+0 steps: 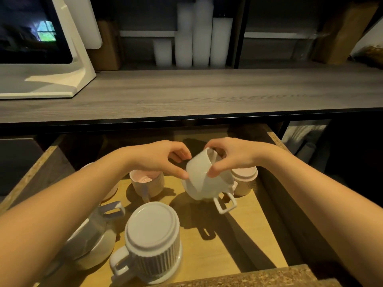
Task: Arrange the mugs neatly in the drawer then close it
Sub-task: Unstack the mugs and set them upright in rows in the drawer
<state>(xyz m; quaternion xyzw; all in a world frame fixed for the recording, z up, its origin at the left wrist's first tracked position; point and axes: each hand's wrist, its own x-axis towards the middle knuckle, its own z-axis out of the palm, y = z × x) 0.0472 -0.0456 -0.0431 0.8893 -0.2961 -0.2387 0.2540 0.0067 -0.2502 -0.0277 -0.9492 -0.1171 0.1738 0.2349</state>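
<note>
Ribbed upturned mug [153, 241] nearest; smooth glossy white mug [204, 179] between both hands.

Two hands being shown, left hand [163, 157] and right hand [232, 156], one open drawer [275, 206] being shown, at least six mugs [153, 241] being counted inside, four stacks of white cups [201, 36] being seen behind, one screen [31, 30].
</note>
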